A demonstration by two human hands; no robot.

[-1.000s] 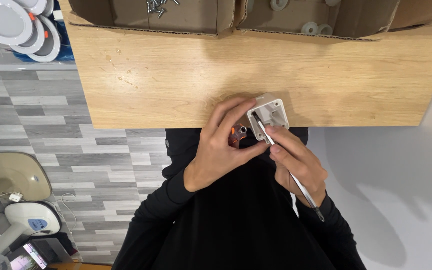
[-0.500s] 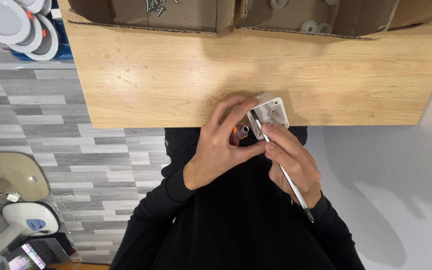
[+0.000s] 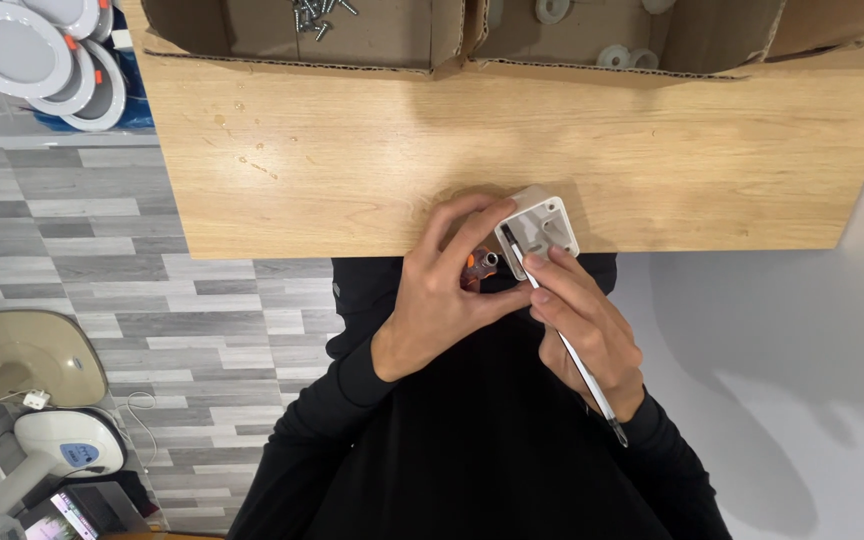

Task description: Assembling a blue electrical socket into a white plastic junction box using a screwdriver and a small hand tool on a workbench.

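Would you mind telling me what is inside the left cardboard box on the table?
A small heap of metal screws lies inside the left cardboard box; its far part is cut off by the frame.

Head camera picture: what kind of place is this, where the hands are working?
Probably a small assembly workbench: a wooden table, cardboard boxes holding screws and washers, and round white lamp fittings stacked beside it. The hands hold a small white housing.

You've got a light wooden table (image 3: 352, 150) with cardboard boxes (image 3: 372, 40) along its far edge — grey plank-pattern floor (image 3: 202, 320) on your left, plain pale floor (image 3: 812, 350) on your right, soft shadows across it.
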